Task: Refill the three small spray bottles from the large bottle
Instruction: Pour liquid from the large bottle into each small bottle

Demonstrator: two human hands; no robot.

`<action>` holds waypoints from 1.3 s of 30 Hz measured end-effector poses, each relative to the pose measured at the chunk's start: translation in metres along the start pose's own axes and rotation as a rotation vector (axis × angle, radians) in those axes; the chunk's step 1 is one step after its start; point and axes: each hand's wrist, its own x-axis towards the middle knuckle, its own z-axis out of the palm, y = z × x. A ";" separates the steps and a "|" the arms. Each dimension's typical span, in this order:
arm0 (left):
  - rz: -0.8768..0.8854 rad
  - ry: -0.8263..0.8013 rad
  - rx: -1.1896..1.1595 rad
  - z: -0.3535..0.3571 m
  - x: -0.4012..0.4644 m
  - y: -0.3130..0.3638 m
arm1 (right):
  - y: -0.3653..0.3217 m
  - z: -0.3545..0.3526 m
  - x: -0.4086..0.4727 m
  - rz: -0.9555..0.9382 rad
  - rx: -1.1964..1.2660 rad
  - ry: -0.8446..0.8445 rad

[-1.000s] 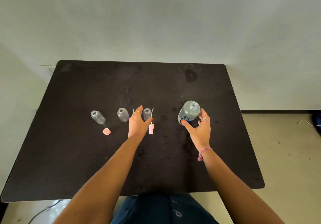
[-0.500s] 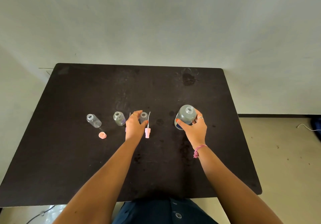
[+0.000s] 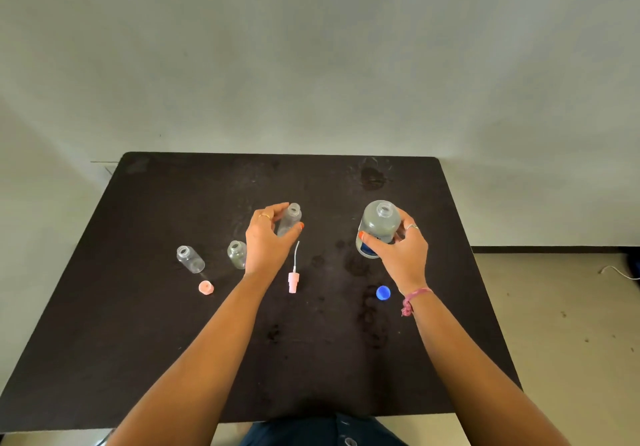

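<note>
My left hand [image 3: 268, 243] grips a small clear bottle [image 3: 291, 219], uncapped and lifted off the black table [image 3: 138, 324]. My right hand [image 3: 398, 251] holds the large clear bottle [image 3: 379, 226], which is open-topped, raised and carries a blue label. Two more small uncapped bottles stand on the table: one at the left [image 3: 189, 258], another [image 3: 237, 254] partly behind my left wrist. A pink spray head with its dip tube [image 3: 294, 277] lies between my hands. A pink cap [image 3: 206, 287] rests near the left bottle. A blue cap [image 3: 383, 292] lies beside my right wrist.
The table backs onto a pale wall. Dark wet patches mark its surface at the middle and at the far right [image 3: 372, 177]. Beige floor [image 3: 561, 324] runs along the right side, with a white cable [image 3: 618, 271] on it.
Both hands have lifted their bottles off the table. The small bottle rose away from the spray head, and the blue cap has come into sight below the large bottle.
</note>
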 end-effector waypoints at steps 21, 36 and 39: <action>0.315 0.081 -0.291 -0.013 -0.034 0.172 | -0.166 -0.097 0.046 -0.529 -0.186 0.106; 0.366 0.038 -0.314 -0.014 -0.047 0.222 | -0.219 -0.121 0.056 -0.789 -0.413 0.154; 0.370 0.033 -0.336 -0.015 -0.049 0.226 | -0.226 -0.123 0.055 -0.818 -0.439 0.154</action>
